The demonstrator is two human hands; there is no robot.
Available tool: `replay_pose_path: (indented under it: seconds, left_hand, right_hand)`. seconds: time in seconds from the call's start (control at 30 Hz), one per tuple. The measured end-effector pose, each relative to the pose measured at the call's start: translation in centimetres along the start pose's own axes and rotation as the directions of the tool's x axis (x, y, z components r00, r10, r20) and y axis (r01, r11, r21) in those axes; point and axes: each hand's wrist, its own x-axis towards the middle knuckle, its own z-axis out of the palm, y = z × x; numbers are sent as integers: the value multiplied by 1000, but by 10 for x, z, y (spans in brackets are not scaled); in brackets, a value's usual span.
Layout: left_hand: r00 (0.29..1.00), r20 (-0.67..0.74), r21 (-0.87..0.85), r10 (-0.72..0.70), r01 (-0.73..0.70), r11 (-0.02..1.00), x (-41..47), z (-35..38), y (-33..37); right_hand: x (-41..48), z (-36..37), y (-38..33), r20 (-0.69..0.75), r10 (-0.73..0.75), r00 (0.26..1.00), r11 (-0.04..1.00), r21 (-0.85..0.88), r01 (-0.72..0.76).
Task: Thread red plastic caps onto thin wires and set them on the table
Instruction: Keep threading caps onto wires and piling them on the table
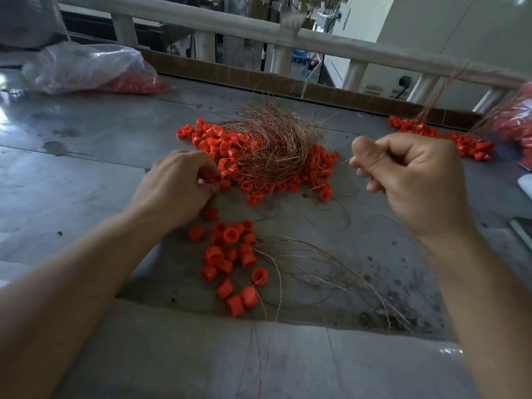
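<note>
A heap of loose red plastic caps (213, 139) lies mid-table under a tangled bundle of thin copper wires (276, 139). My left hand (178, 185) rests at the heap's left edge, fingers curled down onto a cap there; the cap is mostly hidden. My right hand (411, 174) is raised to the right of the heap, thumb and forefinger pinched on a thin wire whose tip (347, 161) pokes out leftward. Nearer to me sits a cluster of caps with wires threaded through them (230, 254), the wires trailing right.
The grey metal table (86, 174) carries a clear plastic bag of red caps (95, 70) at the back left. More wired caps (460, 139) lie at the far right by another bag (515, 122). A white railing (316, 41) runs behind.
</note>
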Motion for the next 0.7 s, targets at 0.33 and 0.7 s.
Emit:
replay_pose_path:
  seconds: [0.33, 0.7]
  left_hand:
    - [986, -169, -187, 2, -35, 982, -8, -17, 8]
    - [975, -222, -453, 17, -119, 884, -22, -26, 22]
  right_hand:
    - [3, 0, 8, -182, 53, 982, 998, -25, -59]
    - [12, -7, 29, -75, 163, 984, 964, -200, -175]
